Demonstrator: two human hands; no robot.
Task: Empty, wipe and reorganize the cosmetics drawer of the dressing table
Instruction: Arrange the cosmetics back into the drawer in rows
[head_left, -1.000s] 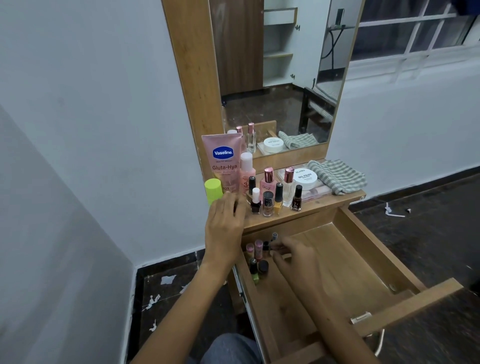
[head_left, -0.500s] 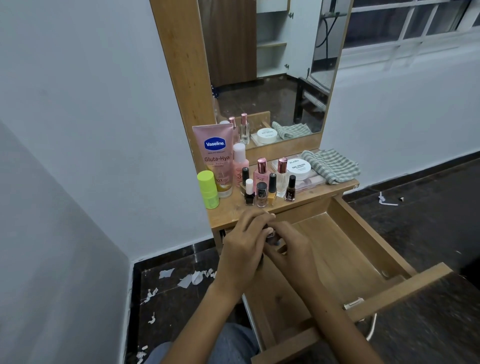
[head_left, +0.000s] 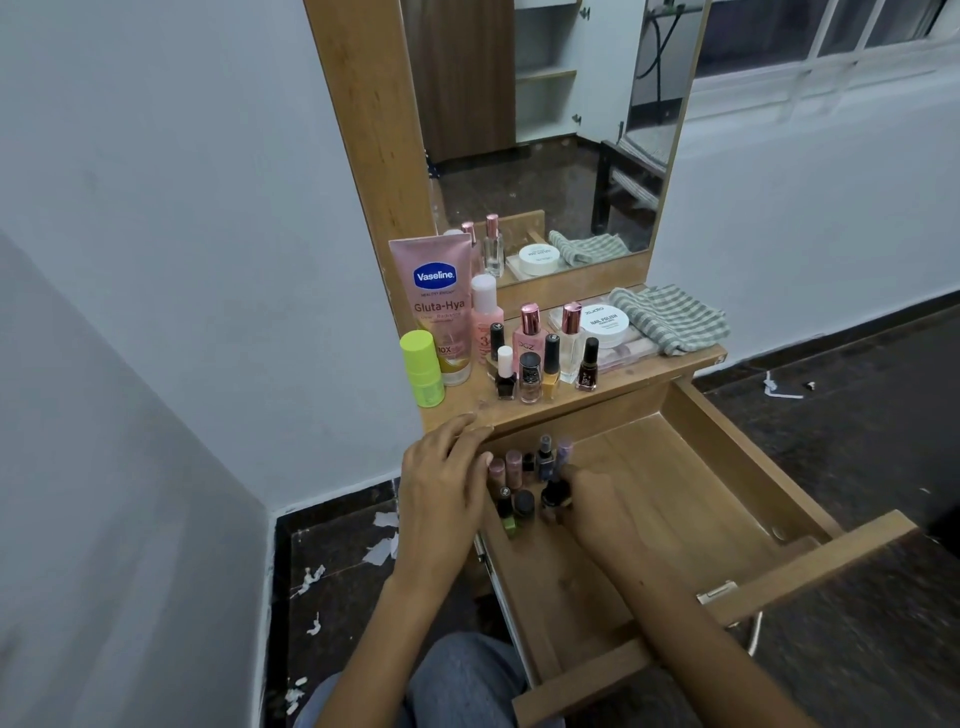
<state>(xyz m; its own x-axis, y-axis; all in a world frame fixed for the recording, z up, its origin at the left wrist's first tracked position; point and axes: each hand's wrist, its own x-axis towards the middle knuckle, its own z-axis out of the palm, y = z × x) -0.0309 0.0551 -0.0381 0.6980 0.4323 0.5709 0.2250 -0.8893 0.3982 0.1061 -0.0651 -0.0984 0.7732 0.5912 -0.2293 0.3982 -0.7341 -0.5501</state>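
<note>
The wooden drawer (head_left: 691, 493) of the dressing table stands pulled open. Several small nail polish bottles (head_left: 519, 467) cluster in its back left corner. My right hand (head_left: 597, 504) reaches in from the right and grips a dark nail polish bottle (head_left: 552, 492) standing beside that cluster. My left hand (head_left: 447, 478) hovers over the drawer's left back corner with relaxed fingers, its fingertips at the tabletop's front edge and near the pink bottles; it holds nothing.
On the tabletop (head_left: 623, 379) stand a pink Vaseline tube (head_left: 436, 306), a green roll-on (head_left: 423, 369), perfume bottles and nail polishes (head_left: 540, 364), a white jar (head_left: 605, 322) and a folded checked cloth (head_left: 670, 317). Paper scraps litter the dark floor (head_left: 337, 571).
My left hand came down from the tabletop to the drawer's corner. Both hands met over the drawer, then parted; my right hand now holds a dark bottle upright beside the cluster.
</note>
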